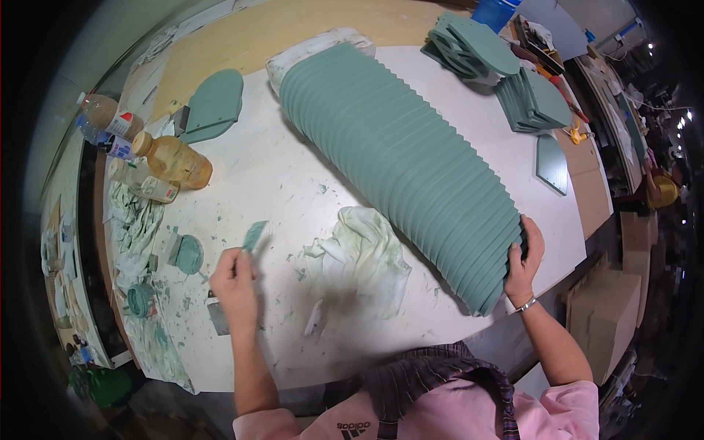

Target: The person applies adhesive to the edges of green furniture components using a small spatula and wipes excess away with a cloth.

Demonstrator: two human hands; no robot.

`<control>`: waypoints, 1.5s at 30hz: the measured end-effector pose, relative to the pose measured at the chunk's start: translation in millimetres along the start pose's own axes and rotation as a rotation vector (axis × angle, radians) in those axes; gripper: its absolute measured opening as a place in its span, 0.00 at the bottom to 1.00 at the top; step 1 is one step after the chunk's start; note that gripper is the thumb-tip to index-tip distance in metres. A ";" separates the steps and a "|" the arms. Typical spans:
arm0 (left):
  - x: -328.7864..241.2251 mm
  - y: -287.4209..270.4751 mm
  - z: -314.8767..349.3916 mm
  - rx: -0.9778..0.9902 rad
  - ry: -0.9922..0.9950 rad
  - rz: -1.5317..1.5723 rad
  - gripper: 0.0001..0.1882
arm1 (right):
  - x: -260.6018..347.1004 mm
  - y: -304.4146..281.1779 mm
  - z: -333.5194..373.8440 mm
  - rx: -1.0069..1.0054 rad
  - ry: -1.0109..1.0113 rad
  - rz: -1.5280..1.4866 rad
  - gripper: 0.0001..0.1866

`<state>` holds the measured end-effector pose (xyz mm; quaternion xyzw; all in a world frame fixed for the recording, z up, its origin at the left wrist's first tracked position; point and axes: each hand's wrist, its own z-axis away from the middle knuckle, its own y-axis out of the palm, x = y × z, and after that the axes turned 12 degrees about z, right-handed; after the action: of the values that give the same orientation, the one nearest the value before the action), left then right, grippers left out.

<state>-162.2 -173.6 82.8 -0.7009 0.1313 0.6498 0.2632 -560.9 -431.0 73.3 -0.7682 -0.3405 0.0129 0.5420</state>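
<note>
A long leaning row of green flat panels point(389, 161) with rounded ends runs across the white table from the far middle to the near right. My right hand point(524, 257) is closed around the near end of this row, fingers on its right side and thumb on top. Pinched in my left hand point(236, 282) is a small scraper point(254, 235), its blade covered in green paste, held above the table. To the left lies a round patch of green paste point(191, 254) with a grey blade beside it. A crumpled, stained white cloth point(367, 253) sits between my hands.
Bottles, one of them amber point(176, 161), stand at the left edge near smeared rags point(136, 235). Loose green panels point(216, 106) lie at the far left. Stacked green panels point(534, 99) sit at the far right. Cardboard boxes point(605, 315) stand beyond the table's right edge.
</note>
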 end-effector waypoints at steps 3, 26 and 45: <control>-4.6 22.0 6.5 0.091 0.026 0.022 0.09 | -1.9 0.7 0.0 0.001 0.001 0.001 0.27; 47.8 -94.6 10.0 -0.314 0.208 -0.763 0.18 | -11.8 1.1 4.4 -0.009 -0.024 -0.074 0.24; -69.3 231.3 78.5 0.465 0.780 -0.244 0.30 | -11.5 -17.5 4.3 0.106 -0.018 -0.124 0.36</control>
<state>-358.3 -333.5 103.5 -0.8254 0.2793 0.2558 0.4186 -580.2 -430.5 82.2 -0.7158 -0.3912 0.0043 0.5784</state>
